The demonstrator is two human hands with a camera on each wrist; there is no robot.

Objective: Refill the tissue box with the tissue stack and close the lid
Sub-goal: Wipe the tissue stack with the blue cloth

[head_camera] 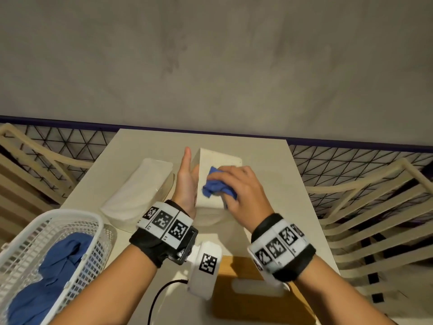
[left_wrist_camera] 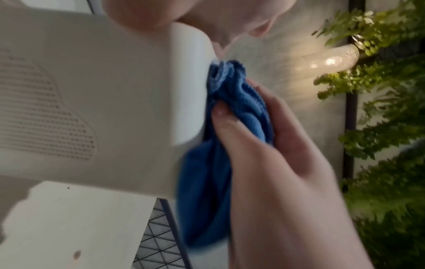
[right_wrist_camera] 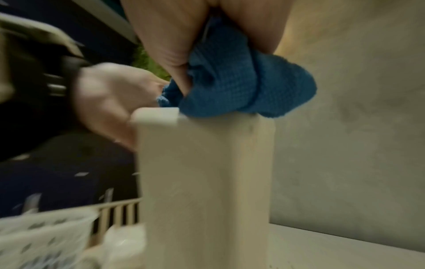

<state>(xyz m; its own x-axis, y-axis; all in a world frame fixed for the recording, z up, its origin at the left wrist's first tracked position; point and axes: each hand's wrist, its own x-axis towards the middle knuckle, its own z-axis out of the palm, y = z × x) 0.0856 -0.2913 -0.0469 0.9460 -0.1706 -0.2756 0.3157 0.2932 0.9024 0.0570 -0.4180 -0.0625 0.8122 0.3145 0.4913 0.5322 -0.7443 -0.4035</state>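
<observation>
The white tissue box [head_camera: 216, 158] [left_wrist_camera: 92, 91] [right_wrist_camera: 202, 182] stands on end on the white table [head_camera: 302, 191]. My left hand [head_camera: 186, 179] [right_wrist_camera: 108, 102] lies flat against the box's left side with fingers straight, steadying it. My right hand [head_camera: 239, 188] [left_wrist_camera: 276, 163] grips a crumpled blue cloth [head_camera: 215, 186] [left_wrist_camera: 207, 182] [right_wrist_camera: 230, 91] and presses it on the box's upper face. The tissue stack [head_camera: 138, 188], in clear wrap, lies left of the box. A wooden lid [head_camera: 246, 306] with a white slot lies at the near edge.
A white mesh basket [head_camera: 70, 214] holding more blue cloths sits at the near left corner. Slatted cream chairs [head_camera: 375, 219] flank the table, and a grey wall stands behind it. A cable runs from my left wrist camera [head_camera: 203, 268].
</observation>
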